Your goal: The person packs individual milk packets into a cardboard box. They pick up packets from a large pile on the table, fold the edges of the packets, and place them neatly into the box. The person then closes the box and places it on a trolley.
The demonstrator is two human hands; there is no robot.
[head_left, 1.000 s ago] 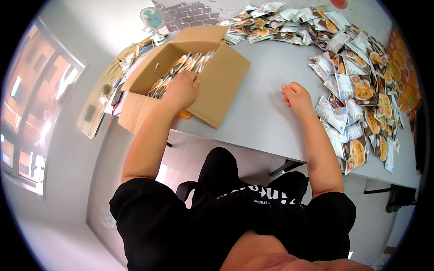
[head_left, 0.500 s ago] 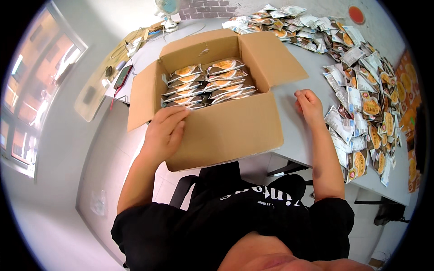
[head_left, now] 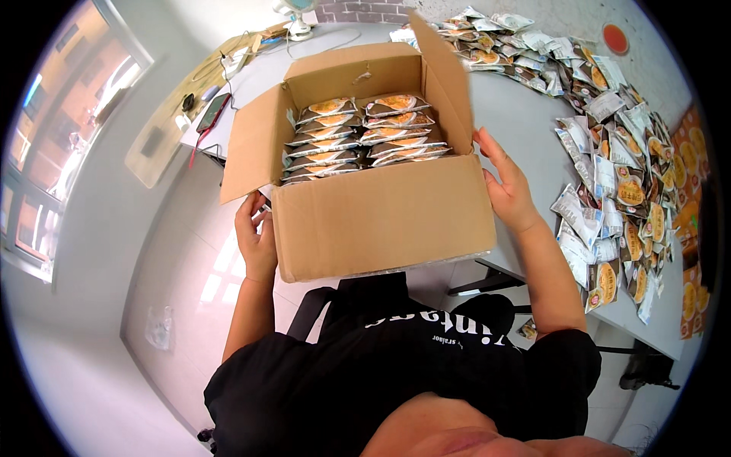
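An open cardboard box (head_left: pixel 381 221) stands at the near edge of the table, its front side toward me. Inside, flat snack packets (head_left: pixel 327 141) with brown, orange and white wrappers lie in two overlapping columns. Under the box's left flap (head_left: pixel 251 148), my left hand (head_left: pixel 257 240) is beside the near left corner, fingers bent but apart from the thumb; its fingertips are partly hidden. My right hand (head_left: pixel 509 190) is open at the right side, fingers stretched up against the raised right flap (head_left: pixel 445 76) and thumb near the box wall.
A big heap of the same packets (head_left: pixel 609 175) covers the table's right side and far right. At the far left lie a phone (head_left: pixel 214 111) and cables, with a small fan (head_left: pixel 298 23) behind. A clear plastic bag (head_left: pixel 159 327) is on the floor.
My left hand has moved from the box's front rim down to its left side. The right hand has come left to the box, and the right flap has swung from lying outward to upright.
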